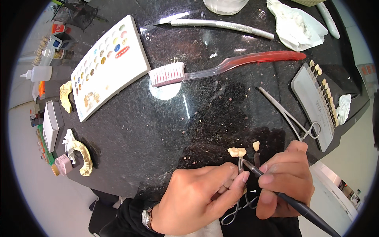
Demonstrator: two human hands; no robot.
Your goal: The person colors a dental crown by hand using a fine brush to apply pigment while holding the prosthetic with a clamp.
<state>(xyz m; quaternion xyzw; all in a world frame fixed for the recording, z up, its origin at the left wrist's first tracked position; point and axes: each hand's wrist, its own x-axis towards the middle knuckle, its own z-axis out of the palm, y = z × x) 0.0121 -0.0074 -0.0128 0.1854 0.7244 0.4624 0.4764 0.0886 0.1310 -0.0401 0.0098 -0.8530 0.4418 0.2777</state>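
At the lower middle, my left hand (199, 195) is closed on a metal clamp (239, 167), whose tip carries a small cream piece of joined dental teeth (237, 152). My right hand (284, 181) grips a dark-handled brush (302, 207); its fine tip rests at or very near the underside of those teeth and the clamp's jaws. Just right of them a single tooth shade tab (256, 145) stands on a dark stick, its lower end hidden among my fingers.
A white palette (140, 51) with coloured spots, a brush with red handle (268, 57), a metal knife (221, 26), second clamp (290, 114), shade guide (310, 102), crumpled tissue (296, 27), cream dental models (83, 158) and bottles (40, 73) lie about the black worktop (150, 134).
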